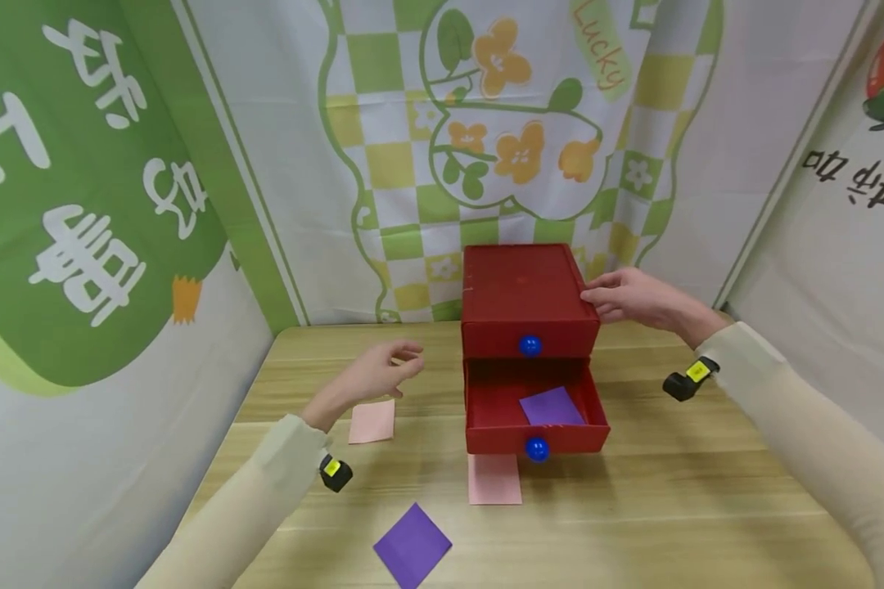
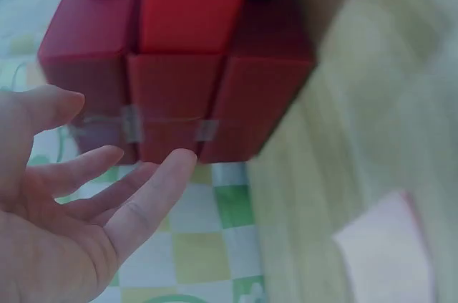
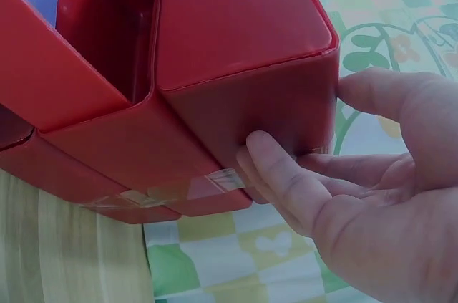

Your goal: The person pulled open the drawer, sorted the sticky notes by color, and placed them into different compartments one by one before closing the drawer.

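Note:
A red three-tier drawer box (image 1: 519,286) stands at the back of the table. Its middle drawer (image 1: 493,440) is pulled out by a blue knob's side and holds a purple paper square (image 1: 552,407). The top drawer, with a blue knob (image 1: 530,346), is pushed in. My right hand (image 1: 637,298) rests at the box's upper right side, fingertips on the side wall and thumb at the top edge in the right wrist view. To the left of the box, my left hand (image 1: 376,375) hovers with loosely bent fingers and nothing in it.
A pink paper square (image 1: 372,425) lies beneath the left hand, another pink square (image 1: 494,481) in front of the box. Nearer the front edge lies a purple square (image 1: 412,546). A patterned curtain (image 1: 383,164) hangs behind; printed side walls (image 1: 66,245) flank the wooden table (image 1: 678,499).

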A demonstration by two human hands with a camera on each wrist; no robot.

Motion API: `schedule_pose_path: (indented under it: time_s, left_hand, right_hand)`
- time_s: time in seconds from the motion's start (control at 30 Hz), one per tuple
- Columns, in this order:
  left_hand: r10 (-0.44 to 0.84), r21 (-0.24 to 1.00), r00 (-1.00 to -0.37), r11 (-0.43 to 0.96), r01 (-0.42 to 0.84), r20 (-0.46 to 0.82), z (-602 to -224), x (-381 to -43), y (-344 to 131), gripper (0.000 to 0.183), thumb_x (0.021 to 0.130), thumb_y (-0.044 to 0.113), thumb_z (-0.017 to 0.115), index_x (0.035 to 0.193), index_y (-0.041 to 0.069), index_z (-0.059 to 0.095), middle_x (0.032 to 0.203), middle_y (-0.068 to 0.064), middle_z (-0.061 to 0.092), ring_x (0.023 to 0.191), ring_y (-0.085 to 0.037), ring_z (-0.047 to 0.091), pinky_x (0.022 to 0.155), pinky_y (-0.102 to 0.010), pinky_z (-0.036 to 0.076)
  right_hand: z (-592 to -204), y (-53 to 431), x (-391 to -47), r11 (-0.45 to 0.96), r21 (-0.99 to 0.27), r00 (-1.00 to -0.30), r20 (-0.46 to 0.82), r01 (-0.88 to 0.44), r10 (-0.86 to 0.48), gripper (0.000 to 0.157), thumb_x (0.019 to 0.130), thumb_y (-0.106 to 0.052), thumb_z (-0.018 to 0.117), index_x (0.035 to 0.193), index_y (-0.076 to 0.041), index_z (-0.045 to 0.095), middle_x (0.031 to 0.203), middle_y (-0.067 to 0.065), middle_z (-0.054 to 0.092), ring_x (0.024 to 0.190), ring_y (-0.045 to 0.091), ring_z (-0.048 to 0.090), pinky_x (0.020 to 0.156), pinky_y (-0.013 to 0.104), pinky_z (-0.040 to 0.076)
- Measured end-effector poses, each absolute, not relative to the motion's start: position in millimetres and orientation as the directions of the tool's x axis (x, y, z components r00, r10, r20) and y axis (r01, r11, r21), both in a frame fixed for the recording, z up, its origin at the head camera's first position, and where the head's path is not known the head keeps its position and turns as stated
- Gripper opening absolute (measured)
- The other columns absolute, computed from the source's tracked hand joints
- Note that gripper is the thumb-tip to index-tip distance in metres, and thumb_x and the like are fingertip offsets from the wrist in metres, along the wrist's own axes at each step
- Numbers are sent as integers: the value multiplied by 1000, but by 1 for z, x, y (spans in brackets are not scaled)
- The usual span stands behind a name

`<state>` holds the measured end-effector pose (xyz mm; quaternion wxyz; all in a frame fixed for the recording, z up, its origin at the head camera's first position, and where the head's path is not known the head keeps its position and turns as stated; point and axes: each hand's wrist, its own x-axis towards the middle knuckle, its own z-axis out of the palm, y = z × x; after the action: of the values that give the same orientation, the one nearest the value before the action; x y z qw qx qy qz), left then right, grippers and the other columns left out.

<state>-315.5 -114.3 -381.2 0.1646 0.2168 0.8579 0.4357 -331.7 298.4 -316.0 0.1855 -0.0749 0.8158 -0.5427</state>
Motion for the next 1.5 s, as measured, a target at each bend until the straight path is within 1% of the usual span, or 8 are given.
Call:
schedule_pose_path:
  time_s: [0.2, 0.33, 0.6, 0.73, 0.93, 1.1, 1.33, 1.5]
  left_hand:
    - [588, 639, -804, 653, 407, -89, -405, -287, -114, 42, 87, 35, 54, 121, 11, 51, 118, -10, 54, 98, -20, 57, 68, -27, 52]
    - [670, 532, -739, 652, 541, -69, -417, -274, -112, 41, 86, 33, 55, 119, 9, 52, 118, -8, 55, 95, -21, 59, 76, -29, 50]
    - [735, 424, -648, 660, 620, -197, -432, -251, -116, 48, 81, 34, 62, 121, 10, 51, 111, -10, 52, 89, -21, 59, 73, -24, 48]
    - [764, 362, -609, 641, 677, -212, -438, -241, -118, 50, 77, 33, 65, 120, 10, 52, 103, -7, 53, 86, -16, 56, 70, -22, 47]
    - [793, 317, -576, 608, 728, -197, -443, -235, -117, 44, 78, 31, 65, 117, 12, 56, 105, -4, 53, 86, -9, 50, 72, -20, 46]
    - [856, 290, -490, 517, 806, -163, -446, -230, -114, 36, 77, 25, 66, 111, 13, 59, 103, 1, 53, 85, -5, 49, 74, -16, 44]
    - [917, 215, -371, 395, 893, -145, -448, -218, -106, 33, 73, 21, 68, 106, 18, 61, 93, 7, 51, 83, -1, 46, 72, -9, 40]
    - [920, 193, -356, 384, 903, -166, -451, -211, -101, 36, 71, 20, 70, 106, 21, 61, 91, 8, 50, 83, -1, 44, 69, -8, 38]
  right_hand:
    - [-315, 300, -332, 350, -930, -917, -232, 112, -323, 65, 87, -23, 56, 135, 9, 25, 115, 16, 55, 94, 21, 61, 84, 34, 49]
    - [-314, 301, -332, 329, -936, -918, -235, 124, -321, 64, 87, -23, 57, 134, 10, 27, 111, 13, 58, 93, 20, 62, 84, 33, 49]
    - [-317, 296, -333, 290, -945, -926, -241, 155, -292, 61, 87, -21, 57, 132, 10, 31, 107, 10, 59, 91, 17, 62, 84, 32, 49]
    - [-320, 295, -333, 283, -946, -932, -236, 156, -274, 59, 86, -21, 58, 131, 10, 33, 107, 11, 58, 92, 17, 61, 84, 31, 49]
    - [-321, 297, -332, 301, -944, -944, -216, 137, -250, 58, 85, -22, 59, 129, 9, 36, 110, 14, 58, 93, 19, 61, 83, 32, 50]
    - [-320, 297, -331, 318, -939, -947, -211, 128, -242, 59, 85, -23, 59, 129, 8, 36, 113, 15, 55, 94, 20, 60, 83, 32, 50]
    - [-320, 297, -332, 325, -937, -944, -214, 127, -250, 59, 85, -24, 60, 129, 8, 37, 107, 11, 60, 92, 18, 61, 82, 32, 50]
    - [-321, 298, -331, 345, -931, -943, -214, 119, -255, 58, 85, -26, 60, 129, 6, 39, 106, 10, 60, 91, 18, 62, 83, 32, 50]
